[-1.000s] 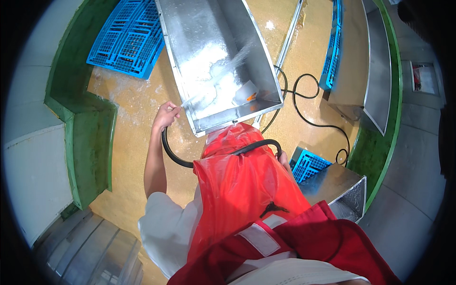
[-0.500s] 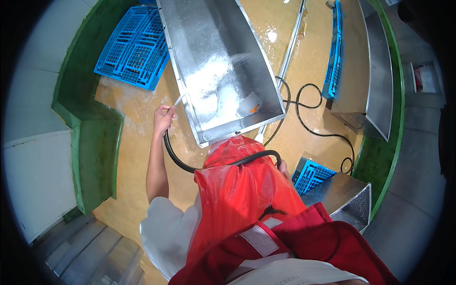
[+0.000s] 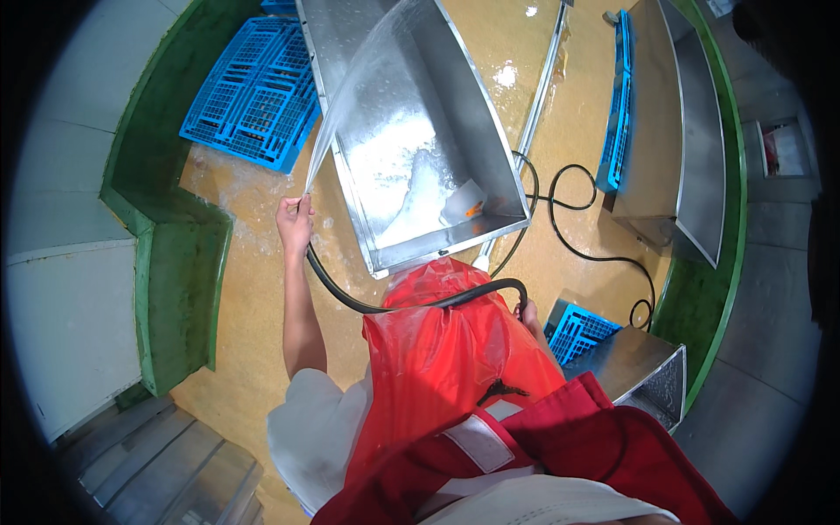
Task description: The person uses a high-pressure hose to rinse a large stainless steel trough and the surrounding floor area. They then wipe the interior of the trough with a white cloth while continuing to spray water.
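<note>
My left hand (image 3: 296, 226) is closed around the end of a black hose (image 3: 350, 304), left of a long metal trough (image 3: 420, 114). A fan of water (image 3: 337, 109) sprays from that end toward the far part of the trough. From the left hand, the hose sags and crosses in front of my red apron (image 3: 446, 341). At the apron's right side, my right hand (image 3: 529, 317) grips the hose where it bends down; part of this hand is hidden. In the trough's near right corner lies a whitish piece with an orange patch (image 3: 464, 203), its kind unclear.
Blue plastic pallets (image 3: 255, 92) lie at the far left beside a green ledge (image 3: 184, 289). A thin black hose (image 3: 604, 256) loops over the wet tan floor (image 3: 254, 315). Metal bins (image 3: 634, 363) and another blue pallet (image 3: 579, 334) stand to the right.
My left hand has shifted slightly left and turned the hose end upward. The water jet, short and aimed right before, now reaches far up across the trough. My right hand stays by the apron.
</note>
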A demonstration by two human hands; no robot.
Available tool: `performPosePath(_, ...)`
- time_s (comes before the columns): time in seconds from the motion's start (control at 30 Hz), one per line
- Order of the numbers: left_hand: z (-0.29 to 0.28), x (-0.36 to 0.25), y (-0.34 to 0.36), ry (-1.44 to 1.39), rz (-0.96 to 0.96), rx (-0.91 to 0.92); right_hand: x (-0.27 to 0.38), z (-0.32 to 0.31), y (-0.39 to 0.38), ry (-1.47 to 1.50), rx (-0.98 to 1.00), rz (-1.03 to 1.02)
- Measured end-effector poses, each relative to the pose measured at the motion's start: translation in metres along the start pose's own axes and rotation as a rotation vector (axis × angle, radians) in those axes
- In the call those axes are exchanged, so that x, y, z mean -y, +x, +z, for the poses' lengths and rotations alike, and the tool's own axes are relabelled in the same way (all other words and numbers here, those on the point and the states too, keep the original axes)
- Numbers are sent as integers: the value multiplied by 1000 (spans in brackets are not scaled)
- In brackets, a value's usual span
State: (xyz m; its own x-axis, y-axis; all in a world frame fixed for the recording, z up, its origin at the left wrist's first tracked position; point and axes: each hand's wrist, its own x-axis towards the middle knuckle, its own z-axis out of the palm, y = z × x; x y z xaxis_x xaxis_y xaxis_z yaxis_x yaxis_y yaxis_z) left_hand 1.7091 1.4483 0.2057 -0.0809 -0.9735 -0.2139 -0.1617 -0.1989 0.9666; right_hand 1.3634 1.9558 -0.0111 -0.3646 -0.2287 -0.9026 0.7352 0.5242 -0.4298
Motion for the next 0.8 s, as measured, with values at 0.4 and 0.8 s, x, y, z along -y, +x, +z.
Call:
performPosePath(0.4, 1, 3, -3, 108, 3, 66, -5, -1, 6, -31, 14, 2)
performPosePath(0.8, 28, 9, -36, 484, -206, 636, -6, 5, -16, -166, -10, -46)
